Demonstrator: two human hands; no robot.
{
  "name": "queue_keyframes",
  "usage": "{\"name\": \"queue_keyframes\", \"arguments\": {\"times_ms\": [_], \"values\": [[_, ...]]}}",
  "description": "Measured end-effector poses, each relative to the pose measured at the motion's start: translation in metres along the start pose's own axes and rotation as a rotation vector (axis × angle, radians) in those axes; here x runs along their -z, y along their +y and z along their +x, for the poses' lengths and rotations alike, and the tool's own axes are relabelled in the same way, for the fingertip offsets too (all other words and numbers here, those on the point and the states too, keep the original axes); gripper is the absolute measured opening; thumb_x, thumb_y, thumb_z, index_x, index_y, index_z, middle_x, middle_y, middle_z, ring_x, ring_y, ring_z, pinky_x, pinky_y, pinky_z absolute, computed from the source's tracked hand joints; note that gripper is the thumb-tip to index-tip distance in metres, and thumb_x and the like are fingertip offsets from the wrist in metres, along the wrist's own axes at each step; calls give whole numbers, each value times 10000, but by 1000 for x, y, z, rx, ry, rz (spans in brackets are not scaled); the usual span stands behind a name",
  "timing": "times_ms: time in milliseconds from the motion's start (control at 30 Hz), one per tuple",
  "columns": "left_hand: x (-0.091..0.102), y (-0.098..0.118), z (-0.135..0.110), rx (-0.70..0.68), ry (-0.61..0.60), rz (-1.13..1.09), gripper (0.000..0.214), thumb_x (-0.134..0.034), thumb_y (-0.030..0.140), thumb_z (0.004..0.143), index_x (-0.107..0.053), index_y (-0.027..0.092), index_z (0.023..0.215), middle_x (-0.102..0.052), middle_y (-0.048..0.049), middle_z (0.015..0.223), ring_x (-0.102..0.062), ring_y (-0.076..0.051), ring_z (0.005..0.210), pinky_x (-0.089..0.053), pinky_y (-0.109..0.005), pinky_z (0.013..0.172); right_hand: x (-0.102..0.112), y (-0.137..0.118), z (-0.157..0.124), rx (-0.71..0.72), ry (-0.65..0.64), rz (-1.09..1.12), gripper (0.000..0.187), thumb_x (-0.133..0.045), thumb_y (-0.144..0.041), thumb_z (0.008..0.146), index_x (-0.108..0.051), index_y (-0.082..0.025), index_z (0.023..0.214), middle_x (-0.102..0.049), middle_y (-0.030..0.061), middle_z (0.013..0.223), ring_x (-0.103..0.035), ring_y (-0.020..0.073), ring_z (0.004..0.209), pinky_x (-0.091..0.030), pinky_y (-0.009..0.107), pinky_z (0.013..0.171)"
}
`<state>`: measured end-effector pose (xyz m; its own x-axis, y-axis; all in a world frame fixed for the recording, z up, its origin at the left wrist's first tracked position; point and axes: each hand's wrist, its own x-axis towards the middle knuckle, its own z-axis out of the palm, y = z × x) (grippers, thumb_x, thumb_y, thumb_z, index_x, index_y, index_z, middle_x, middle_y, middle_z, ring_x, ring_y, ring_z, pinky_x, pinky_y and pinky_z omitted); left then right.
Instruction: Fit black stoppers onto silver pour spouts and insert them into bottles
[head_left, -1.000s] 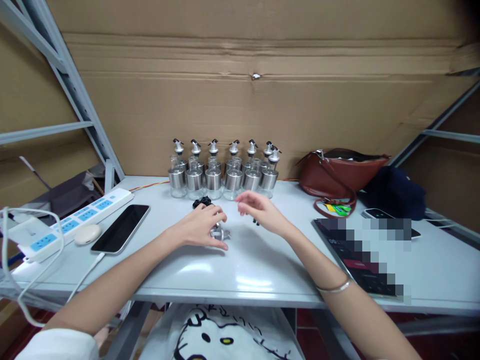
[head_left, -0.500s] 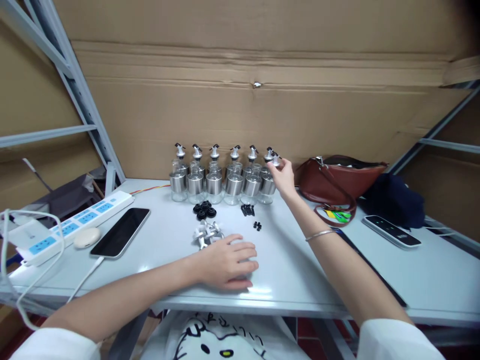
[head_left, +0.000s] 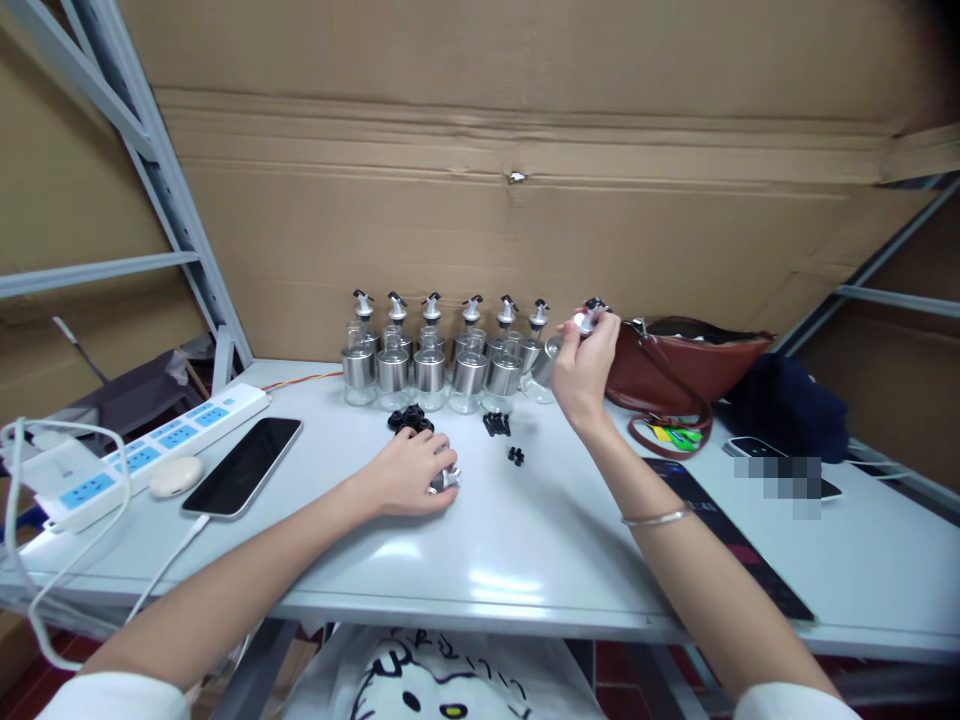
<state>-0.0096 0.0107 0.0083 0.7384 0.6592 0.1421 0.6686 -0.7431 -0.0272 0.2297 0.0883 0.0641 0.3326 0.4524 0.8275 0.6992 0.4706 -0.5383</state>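
Observation:
A row of several small glass bottles with steel bands and pourer caps stands at the back of the white table. My right hand is closed round one such bottle, lifted and tilted at the row's right end, fingers on its pourer cap. My left hand rests curled over a small pile of silver pourer spouts on the table. Black rubber rings and small black plugs lie between the hands and the bottles.
A black phone, a beige puck and a white power strip lie at left. A brown bag, dark cloth, a second phone and a dark flat pad sit at right. Cardboard lines the back.
My right hand took the rightmost bottle and lifted it off the table, tilted. My left hand moved forward from the table edge onto the silver spouts.

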Motion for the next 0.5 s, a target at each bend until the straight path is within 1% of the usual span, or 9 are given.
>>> {"name": "queue_keyframes", "arguments": {"times_ms": [33,100,167,233,300,367,500], "values": [[0,0,0,-15,5,-9,265,-509,409,826,-576,184,948,-589,-76,1074,-554,-236,960,-376,-370,837,5,-10,-4,19,-9,29,217,-350,-353,911,-459,-193,1009,-510,148,1087,-529,265,1026,-391,451,929],[1,1,0,-36,12,-31,246,-513,391,819,-575,187,941,-582,-73,1102,-553,-229,964,-382,-355,818,14,-27,-14,-3,-29,123,240,-355,-382,917,-468,-205,1033,-533,121,1042,-562,245,920,-423,436,873],[2,1,-1,-37,8,-41,234,-511,378,816,-578,186,930,-579,-71,1109,-554,-227,962,-388,-349,801,20,-40,-25,-32,-110,246,261,-370,-408,918,-480,-215,1055,-568,89,961,-578,230,852,-445,406,819],[3,0,-1,-38,2,-48,212,-509,350,810,-581,187,924,-583,-62,1091,-556,-222,950,-392,-343,794,23,-49,-38,-63,-231,380,265,-389,-417,915,-489,-222,1063,-585,60,871,-585,214,791,-459,373,760],[4,0,-1,-43,3,-57,189,-508,319,801,-582,185,911,-590,-54,1055,-556,-214,932,-392,-337,796,24,-55,-49,-96,-341,484,245,-408,-418,913,-494,-224,1035,-585,34,792,-574,192,715,-461,352,716],[4,1,-1,-47,5,-60,178,-508,308,798,-582,181,898,-597,-51,1026,-558,-211,916,-390,-336,797,24,-58,-59,-104,-415,540,238,-416,-426,912,-491,-218,1003,-579,17,741,-566,184,687,-458,346,698],[5,0,0,-52,3,-58,180,-500,322,823,-585,176,886,-603,-48,1022,-563,-212,914,-387,-345,801,23,-60,-70,-86,-485,600,244,-424,-433,913,-477,-205,984,-574,5,720,-548,164,645,-443,328,652]]}}
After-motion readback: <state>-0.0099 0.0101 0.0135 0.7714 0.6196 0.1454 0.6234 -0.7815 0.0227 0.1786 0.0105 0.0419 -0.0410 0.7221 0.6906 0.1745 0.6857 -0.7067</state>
